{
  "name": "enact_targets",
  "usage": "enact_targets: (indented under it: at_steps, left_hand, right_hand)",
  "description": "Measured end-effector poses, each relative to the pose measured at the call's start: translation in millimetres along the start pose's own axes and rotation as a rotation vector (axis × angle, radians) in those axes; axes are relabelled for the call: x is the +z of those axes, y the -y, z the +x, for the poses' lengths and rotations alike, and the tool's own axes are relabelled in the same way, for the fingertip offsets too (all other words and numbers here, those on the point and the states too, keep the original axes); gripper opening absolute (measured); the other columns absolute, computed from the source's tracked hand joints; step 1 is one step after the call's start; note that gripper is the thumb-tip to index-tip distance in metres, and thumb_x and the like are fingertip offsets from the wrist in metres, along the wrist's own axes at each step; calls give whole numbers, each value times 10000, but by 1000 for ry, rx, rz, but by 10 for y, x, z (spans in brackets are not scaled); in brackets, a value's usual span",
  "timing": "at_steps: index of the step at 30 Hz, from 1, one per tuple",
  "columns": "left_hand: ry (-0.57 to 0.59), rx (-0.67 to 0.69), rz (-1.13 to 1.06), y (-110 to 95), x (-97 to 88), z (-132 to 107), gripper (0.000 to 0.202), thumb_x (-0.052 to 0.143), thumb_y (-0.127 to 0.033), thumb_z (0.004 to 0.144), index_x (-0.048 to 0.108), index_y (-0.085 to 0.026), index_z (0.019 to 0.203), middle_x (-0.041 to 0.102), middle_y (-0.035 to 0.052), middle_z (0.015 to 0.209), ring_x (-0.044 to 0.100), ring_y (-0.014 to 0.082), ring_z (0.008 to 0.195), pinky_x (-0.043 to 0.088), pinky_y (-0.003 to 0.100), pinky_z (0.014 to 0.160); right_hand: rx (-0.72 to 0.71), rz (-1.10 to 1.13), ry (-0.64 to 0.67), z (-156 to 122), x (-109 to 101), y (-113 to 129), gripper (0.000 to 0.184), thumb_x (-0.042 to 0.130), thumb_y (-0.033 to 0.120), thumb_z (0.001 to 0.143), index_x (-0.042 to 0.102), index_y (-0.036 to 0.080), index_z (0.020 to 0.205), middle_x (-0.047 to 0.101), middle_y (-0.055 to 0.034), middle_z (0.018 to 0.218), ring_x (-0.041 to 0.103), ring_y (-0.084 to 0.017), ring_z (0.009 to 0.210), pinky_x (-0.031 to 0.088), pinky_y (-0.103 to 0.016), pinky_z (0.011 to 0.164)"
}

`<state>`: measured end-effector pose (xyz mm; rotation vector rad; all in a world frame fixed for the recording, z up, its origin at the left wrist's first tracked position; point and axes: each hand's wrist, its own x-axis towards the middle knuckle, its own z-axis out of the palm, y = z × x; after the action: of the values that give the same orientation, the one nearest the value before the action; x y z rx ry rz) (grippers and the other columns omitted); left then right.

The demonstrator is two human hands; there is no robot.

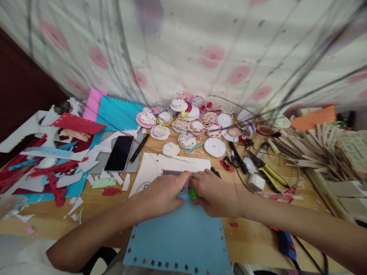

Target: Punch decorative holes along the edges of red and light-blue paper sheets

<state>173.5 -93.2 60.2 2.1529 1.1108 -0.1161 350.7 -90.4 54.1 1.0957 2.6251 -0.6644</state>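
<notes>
A blue paper sheet (pixel 177 240) with small flower-shaped holes along its side and near edges hangs partly over the table's front. My left hand (pixel 162 194) is closed over its far edge, with thumb and fingers gripping the paper. Against it, fingertips close together, my right hand (pixel 210 193) is wrapped round a green paper punch (pixel 194 194) at the same edge; most of the punch is hidden by the fingers. Under and beyond both hands lies a white sheet (pixel 149 168) with a dark printed patch.
Paper scraps (pixel 57 168) heap at the left, beside a phone (pixel 119 152) and a black marker (pixel 139 148). Decorated paper discs (pixel 187 140) crowd the back. Scissors (pixel 231 159), yellow-handled pliers (pixel 268 172), wooden sticks (pixel 312 149) and a blue glue gun (pixel 286 244) lie rightward.
</notes>
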Motion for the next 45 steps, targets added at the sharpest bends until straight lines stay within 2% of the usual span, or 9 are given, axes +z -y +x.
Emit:
enact_targets:
  at_steps: [4, 8, 14, 22, 25, 29, 35, 41, 45]
  left_hand:
    - [-3, 21, -31, -60, 73, 66, 1016, 758, -338, 651, 159, -132, 1445, 563, 207, 1281, 558, 353, 1142, 457, 423, 883]
    - [-103, 48, -82, -66, 188, 143, 847, 690, -270, 739, 212, -148, 1427, 594, 185, 1255, 568, 326, 1142, 455, 421, 899]
    - [-212, 59, -116, -3, 273, 155, 764, 672, -214, 736, 281, -155, 1390, 626, 167, 1204, 595, 338, 1091, 472, 440, 875]
    - [-119, 44, -200, 101, 246, 74, 779, 665, -227, 746, 265, -146, 1410, 543, 173, 1310, 529, 300, 1181, 428, 396, 942]
    - [-131, 3, -244, 167, 208, 29, 620, 614, -164, 756, 404, -169, 1339, 625, 121, 1189, 578, 266, 1097, 444, 360, 898]
    - [-117, -8, -259, 187, 151, -10, 257, 612, -154, 753, 656, -177, 1005, 705, 62, 991, 630, 230, 946, 451, 312, 829]
    - [-112, -72, -278, 123, 91, -141, 119, 594, -225, 787, 704, -187, 805, 724, 27, 799, 646, 190, 779, 444, 251, 683]
    - [-228, -45, -281, 147, 102, -332, 125, 566, -226, 818, 689, -211, 798, 703, 2, 798, 632, 176, 778, 435, 265, 728]
    - [-334, -3, -348, 323, 170, -550, 109, 553, -232, 846, 647, -213, 795, 672, 16, 919, 616, 175, 928, 442, 255, 837]
  right_hand:
    - [9, 8, -24, 17, -4, 17, 277, 642, 210, 739, 623, 101, 994, 642, -156, 1013, 586, -300, 944, 394, -392, 772]
    - [21, 23, -72, 23, 17, 11, 286, 623, 142, 687, 628, 104, 971, 651, -149, 976, 592, -294, 934, 400, -376, 753]
    - [6, 48, -85, 67, 62, -11, 284, 596, 130, 705, 615, 64, 980, 650, -161, 942, 601, -302, 910, 417, -380, 741]
    - [-31, 344, -133, -5, 120, -156, 256, 640, 188, 768, 591, 136, 1014, 642, -110, 1032, 587, -244, 945, 423, -356, 815]
    - [-52, 543, -177, -100, 141, -243, 200, 621, 249, 805, 589, 165, 984, 642, -60, 934, 572, -179, 815, 446, -280, 718]
    - [12, 664, -258, -176, 145, -265, 237, 560, 372, 866, 588, 176, 996, 624, -28, 864, 537, -150, 755, 433, -248, 678]
    - [18, 872, -328, -206, 216, -192, 258, 537, 408, 883, 592, 189, 1008, 642, -29, 949, 570, -162, 868, 450, -264, 770]
    - [120, 1039, -543, -307, 408, -146, 310, 579, 411, 848, 578, 205, 1079, 672, -62, 1005, 617, -209, 932, 493, -346, 833]
    - [234, 1116, -880, -459, 665, -47, 326, 609, 404, 821, 605, 228, 1095, 572, -105, 1285, 517, -263, 1200, 416, -406, 1001]
